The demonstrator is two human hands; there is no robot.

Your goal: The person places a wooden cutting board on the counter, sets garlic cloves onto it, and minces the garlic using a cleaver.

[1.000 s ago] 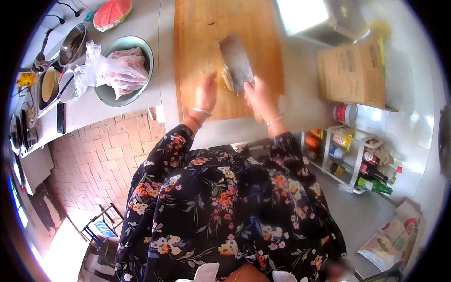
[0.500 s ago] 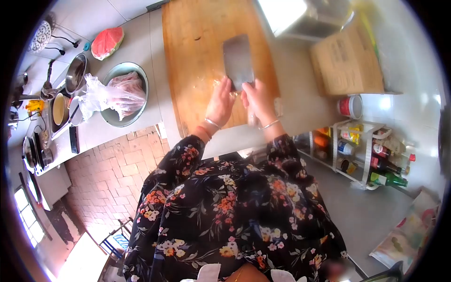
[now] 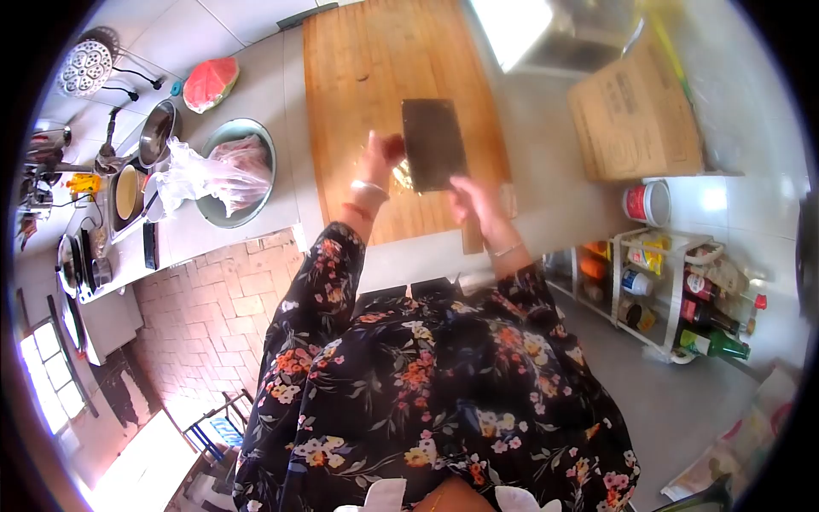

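Note:
A large wooden cutting board [image 3: 375,68] lies on the counter ahead of me. My right hand [image 3: 474,201] grips the handle of a broad cleaver [image 3: 433,143], whose flat blade is held over the board. A small pale heap of chopped food [image 3: 401,177] shows at the blade's left edge. My left hand [image 3: 380,155] is beside that edge, fingers curled close to the food; whether it holds any I cannot tell.
Left of the board stands a metal bowl [image 3: 223,210] with meat and a plastic bag, a watermelon piece [image 3: 210,83] and pots behind it. A cardboard box [image 3: 633,111] sits at the right. A rack of bottles [image 3: 682,290] stands on the floor.
The cleaver has dropped lower and tilted flatter over the board. My left hand has moved from the blade's near end up along its left edge.

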